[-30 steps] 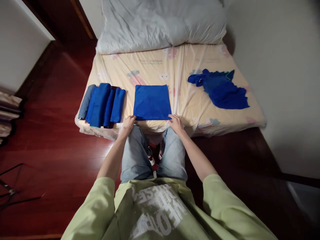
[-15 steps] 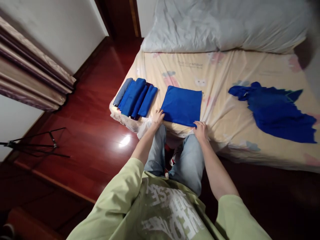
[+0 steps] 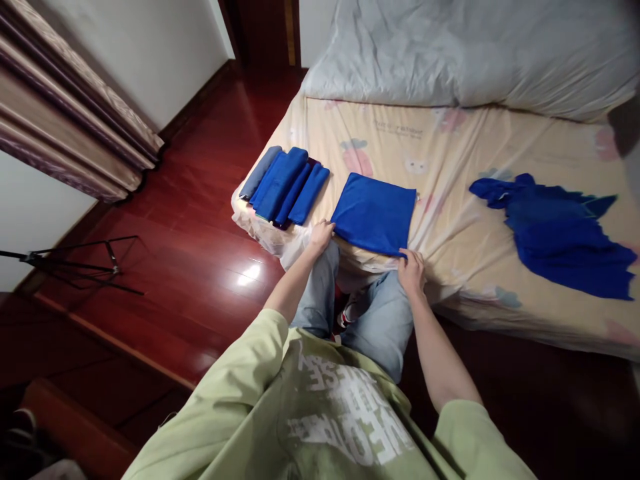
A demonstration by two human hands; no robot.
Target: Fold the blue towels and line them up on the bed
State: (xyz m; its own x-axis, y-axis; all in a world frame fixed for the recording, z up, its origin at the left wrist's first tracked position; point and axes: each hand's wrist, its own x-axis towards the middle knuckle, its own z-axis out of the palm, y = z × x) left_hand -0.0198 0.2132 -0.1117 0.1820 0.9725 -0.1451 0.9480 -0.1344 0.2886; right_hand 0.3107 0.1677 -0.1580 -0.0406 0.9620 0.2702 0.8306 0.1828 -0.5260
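Note:
A blue cloth (image 3: 375, 212), folded into a flat square, lies close to the bed's front edge. At its near left corner my left hand (image 3: 321, 236) is closed on the edge, fingers bent over the fabric. My right hand (image 3: 412, 269) pinches the near right corner in the same way. Left of the square, several folded blue cloths (image 3: 285, 187) lie side by side in narrow bundles, with a grey-blue one (image 3: 261, 172) outermost. Farther right, a crumpled blue cloth (image 3: 555, 230) is spread loosely, touched by neither hand.
The bed (image 3: 450, 160) has a cream patterned sheet, with a large grey quilt (image 3: 450, 53) heaped along its far side. Dark red wooden floor (image 3: 200, 200) runs along the left. A black tripod (image 3: 110, 263) stands there, near a striped curtain (image 3: 75, 100).
My view has shifted a little, so the bed and cloths sit farther right in the picture. Both hands stay at the same two corners of the square cloth.

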